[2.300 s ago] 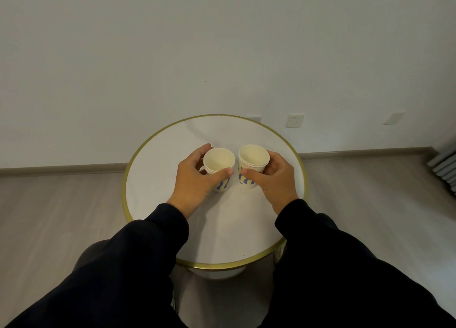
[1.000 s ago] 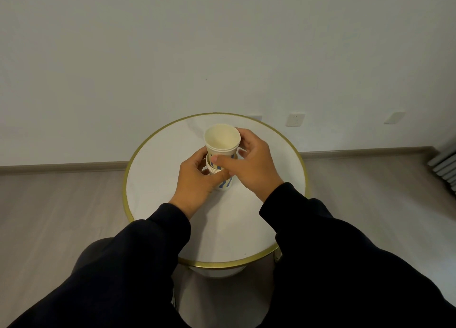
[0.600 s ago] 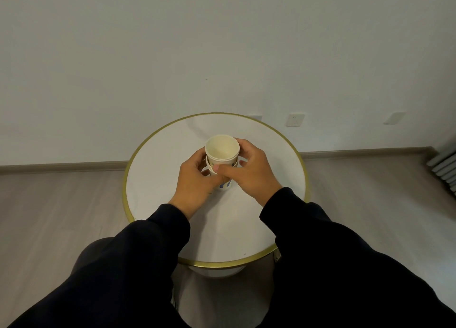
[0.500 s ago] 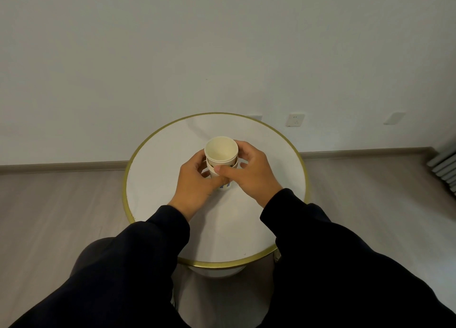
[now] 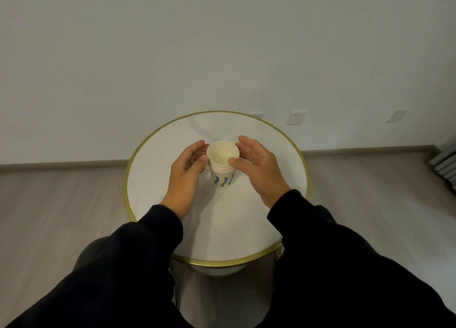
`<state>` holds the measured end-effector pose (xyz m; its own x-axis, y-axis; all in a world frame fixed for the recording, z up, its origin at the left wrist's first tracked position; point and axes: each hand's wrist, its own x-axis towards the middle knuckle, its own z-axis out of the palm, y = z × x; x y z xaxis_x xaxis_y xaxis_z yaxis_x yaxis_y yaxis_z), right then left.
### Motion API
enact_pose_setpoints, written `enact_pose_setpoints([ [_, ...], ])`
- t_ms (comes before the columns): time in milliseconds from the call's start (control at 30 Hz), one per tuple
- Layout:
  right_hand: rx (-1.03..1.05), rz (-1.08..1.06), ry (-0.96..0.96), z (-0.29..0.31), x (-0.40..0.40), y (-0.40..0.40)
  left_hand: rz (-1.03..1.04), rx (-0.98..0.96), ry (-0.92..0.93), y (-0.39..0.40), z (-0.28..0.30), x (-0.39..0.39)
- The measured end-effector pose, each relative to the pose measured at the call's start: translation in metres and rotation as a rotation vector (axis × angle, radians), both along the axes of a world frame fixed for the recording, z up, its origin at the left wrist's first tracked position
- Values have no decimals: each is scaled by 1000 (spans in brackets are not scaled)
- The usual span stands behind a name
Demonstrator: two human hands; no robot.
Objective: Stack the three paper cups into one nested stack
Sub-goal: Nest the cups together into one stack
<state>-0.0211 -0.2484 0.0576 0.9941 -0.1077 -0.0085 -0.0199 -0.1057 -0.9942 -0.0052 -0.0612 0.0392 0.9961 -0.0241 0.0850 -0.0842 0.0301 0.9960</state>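
Item: nested stack of paper cups (image 5: 222,163), cream with blue wavy marks near the base, several rims showing one over another. Upright at the centre of the round white desk (image 5: 172,135) with gold edge.
Left hand (image 5: 187,166): at the stack's 9 o'clock, fingers open and curved, whether touching cannot be told.
Right hand (image 5: 256,167): at 3 o'clock, fingers open, thumb tip at the rim.
Both sleeves dark.

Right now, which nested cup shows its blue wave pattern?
The bottom cup on the table: its blue-patterned wall shows; the others show only stacked rims.
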Motion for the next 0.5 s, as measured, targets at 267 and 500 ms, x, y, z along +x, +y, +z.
enact_pose_setpoints([
  [267, -22, 26, 28, -6, 2, -4, -10, 45, -10, -4, 0, -3],
  [500, -35, 90, 19, -11, -2, -2, -31, 47, -10, -5, -6, -5],
])
